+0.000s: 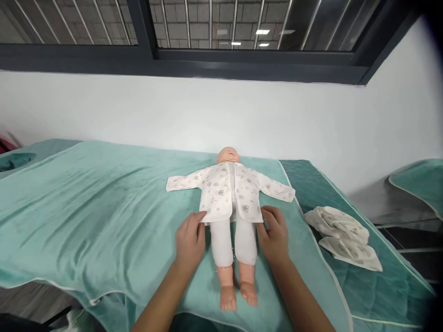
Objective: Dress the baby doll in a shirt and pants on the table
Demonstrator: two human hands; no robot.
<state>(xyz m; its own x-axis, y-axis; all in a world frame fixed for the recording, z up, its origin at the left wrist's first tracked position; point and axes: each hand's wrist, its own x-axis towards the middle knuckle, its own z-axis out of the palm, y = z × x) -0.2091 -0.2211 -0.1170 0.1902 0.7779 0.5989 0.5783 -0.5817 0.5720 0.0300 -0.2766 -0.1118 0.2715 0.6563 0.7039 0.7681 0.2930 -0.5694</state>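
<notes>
A baby doll (226, 288) lies on its back, head toward the wall, its legs white down to bare lower shins and feet. Over its torso a white printed baby jacket (216, 191) is spread, sleeves stretched out to both sides and the front edges slightly apart. My left hand (191, 240) pinches the jacket's lower left corner between thumb and fingers. At the lower right corner, my right hand (274, 234) grips the hem the same way. Whether the doll's arms are inside the sleeves cannot be seen.
Under the doll lies a light green blanket (114, 207), wrinkled on the left. A crumpled white printed cloth (342, 235) rests on the darker green quilted cover (374, 286) at right. Behind stands a white wall (138, 110) below a dark-framed window (242, 67).
</notes>
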